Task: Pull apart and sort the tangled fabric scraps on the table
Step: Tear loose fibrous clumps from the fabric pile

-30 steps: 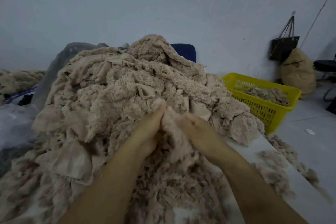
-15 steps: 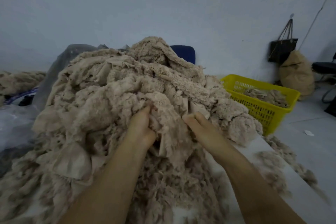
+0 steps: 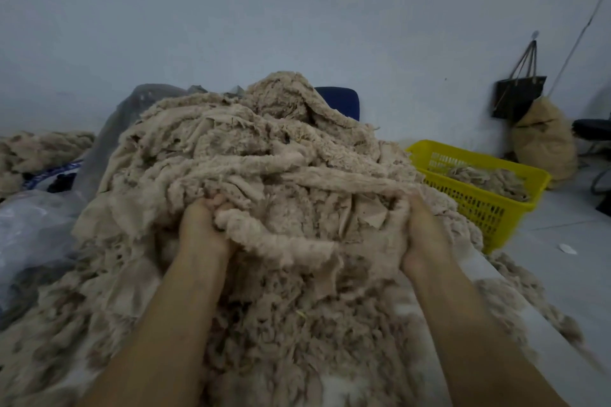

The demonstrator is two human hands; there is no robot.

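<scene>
Forearms, 2, bare, entering from bottom edge, spread wide.

L hand [image 3: 201, 228]: clenched round one end of fleece scrap [image 3: 284, 243], fingers curled in.

R hand [image 3: 423, 235]: grasping the other end. Fingertips are buried in the cloth, so exact pinch can't be told, but the palm wraps it. Reason for the spread, as I judge it: tension across the piece, to work it free of the tangle w/o dragging the rest along.

Fleece scrap: beige, fuzzy, smooth backing showing in places. Long axis runs L–R across my view, hand to hand, with the middle sagging toward me. It lies on the near face of scrap heap [image 3: 248, 149], upper edge not yet clear of it.

Scrap heap: same beige stuff, strips and twists, piled high on surface [image 3: 487, 271] and covering most of it. Loose bits trail along the R edge. Most of the sorting looks undone.

Plastic sheet [image 3: 33, 225]: clear, crumpled, L of heap.

Yellow basket [image 3: 479, 208]: R of heap, past the surface edge, part-filled w/ similar scraps. Prob. the drop point for sorted pcs, hence on my R-arm side.

Blue chair back [image 3: 340, 102]: behind heap.

Second beige pile [image 3: 39, 149]: far L.

Black bag [image 3: 519, 96], tan sack [image 3: 545, 142]: at far wall, R.
</scene>
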